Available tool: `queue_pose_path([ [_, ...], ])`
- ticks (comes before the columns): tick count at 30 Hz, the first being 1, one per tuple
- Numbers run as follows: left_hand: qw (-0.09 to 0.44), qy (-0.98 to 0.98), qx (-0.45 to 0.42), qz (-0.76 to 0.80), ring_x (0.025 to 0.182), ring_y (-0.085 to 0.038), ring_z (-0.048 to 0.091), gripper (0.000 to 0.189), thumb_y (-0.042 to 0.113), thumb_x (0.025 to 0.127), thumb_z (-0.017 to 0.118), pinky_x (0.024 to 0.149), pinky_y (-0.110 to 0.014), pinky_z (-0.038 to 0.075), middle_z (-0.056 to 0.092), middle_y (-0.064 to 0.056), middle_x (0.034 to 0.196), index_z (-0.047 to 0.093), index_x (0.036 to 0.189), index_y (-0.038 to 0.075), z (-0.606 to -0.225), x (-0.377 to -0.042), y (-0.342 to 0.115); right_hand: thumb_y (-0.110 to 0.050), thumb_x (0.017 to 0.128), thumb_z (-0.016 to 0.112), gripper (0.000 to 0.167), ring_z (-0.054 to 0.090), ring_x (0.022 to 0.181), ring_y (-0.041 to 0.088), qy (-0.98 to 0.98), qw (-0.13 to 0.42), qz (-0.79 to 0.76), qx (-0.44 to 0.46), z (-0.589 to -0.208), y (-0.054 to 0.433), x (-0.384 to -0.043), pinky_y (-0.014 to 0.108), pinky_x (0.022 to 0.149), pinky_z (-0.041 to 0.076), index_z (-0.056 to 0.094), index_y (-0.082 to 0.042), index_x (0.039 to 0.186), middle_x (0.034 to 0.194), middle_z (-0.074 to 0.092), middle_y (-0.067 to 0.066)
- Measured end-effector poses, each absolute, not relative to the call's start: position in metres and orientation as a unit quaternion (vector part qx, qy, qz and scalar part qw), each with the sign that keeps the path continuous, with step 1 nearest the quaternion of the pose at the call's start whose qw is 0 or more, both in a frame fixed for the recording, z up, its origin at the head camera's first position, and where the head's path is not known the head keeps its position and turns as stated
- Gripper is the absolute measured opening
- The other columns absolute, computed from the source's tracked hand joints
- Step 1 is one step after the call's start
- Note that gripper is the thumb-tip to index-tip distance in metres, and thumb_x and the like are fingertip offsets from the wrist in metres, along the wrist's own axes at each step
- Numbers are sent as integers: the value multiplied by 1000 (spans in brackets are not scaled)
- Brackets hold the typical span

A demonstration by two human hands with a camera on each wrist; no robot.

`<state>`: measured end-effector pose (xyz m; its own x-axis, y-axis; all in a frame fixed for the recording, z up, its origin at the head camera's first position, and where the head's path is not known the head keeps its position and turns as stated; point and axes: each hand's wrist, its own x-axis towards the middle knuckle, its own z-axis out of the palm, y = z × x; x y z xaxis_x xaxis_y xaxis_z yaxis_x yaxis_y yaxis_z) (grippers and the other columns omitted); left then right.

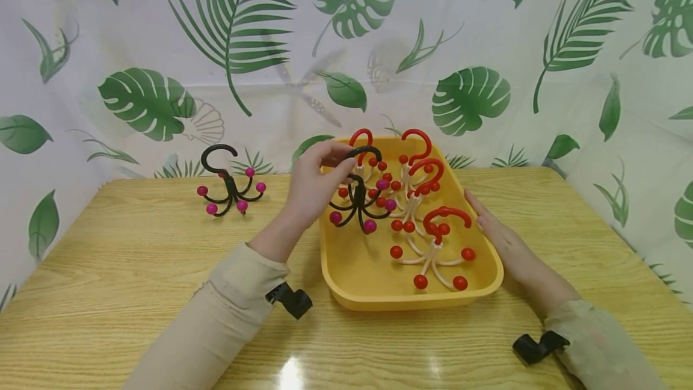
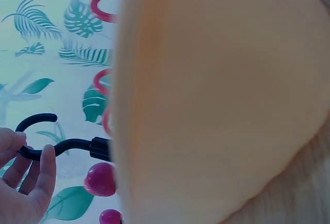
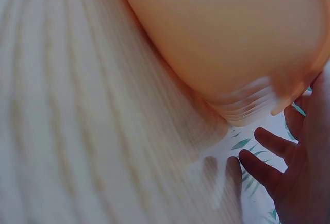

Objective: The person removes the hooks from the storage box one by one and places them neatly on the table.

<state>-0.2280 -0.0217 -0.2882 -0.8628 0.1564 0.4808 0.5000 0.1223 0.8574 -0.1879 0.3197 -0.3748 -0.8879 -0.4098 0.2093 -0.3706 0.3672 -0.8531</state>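
Note:
My left hand (image 1: pixel 313 182) pinches the curved top of a black hook hanger with pink ball tips (image 1: pixel 358 197). It hangs upright over the left part of a yellow plastic tub (image 1: pixel 414 304). In the left wrist view, thumb and fingers close round the black hook (image 2: pixel 77 144), with the tub wall hiding most of the arms. Several hook hangers with red hooks, white arms and red balls (image 1: pixel 433 251) stand inside the tub. Along the tub's right outer wall rests my right hand (image 1: pixel 509 248), its fingers extended; the right wrist view shows them spread beside the wall (image 3: pixel 221 38).
Left of the tub, another black hook hanger with pink balls (image 1: pixel 230 191) stands on the wooden table (image 1: pixel 135 257). A leaf-patterned cloth (image 1: pixel 260 95) hangs behind the table's far edge. Both wrists wear small black mounts.

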Motion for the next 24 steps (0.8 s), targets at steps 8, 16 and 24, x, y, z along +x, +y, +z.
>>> queue_pose_path([
  [8,157,-725,-207,-638,79,-24,65,15,6,92,63,72,-33,57,64,-9,94,66,106,1,-275,-225,-31,-21,107,22,51,1,143,29,810,38,-537,-233,-375,319,-189,7,101,23,6,-16,154,160,-1,8],
  [16,186,-718,-180,-646,78,-26,64,15,7,91,65,72,-31,56,64,-10,95,67,104,0,-267,-226,-43,-25,107,24,51,2,143,30,826,36,-521,-212,-374,320,-187,6,100,22,7,-20,155,160,1,7],
  [24,198,-707,-158,-661,79,-27,64,17,5,90,66,72,-34,56,64,-12,94,66,106,-2,-262,-230,-58,-27,107,23,51,3,144,31,832,37,-515,-201,-375,319,-186,5,99,22,7,-24,154,160,1,4],
])
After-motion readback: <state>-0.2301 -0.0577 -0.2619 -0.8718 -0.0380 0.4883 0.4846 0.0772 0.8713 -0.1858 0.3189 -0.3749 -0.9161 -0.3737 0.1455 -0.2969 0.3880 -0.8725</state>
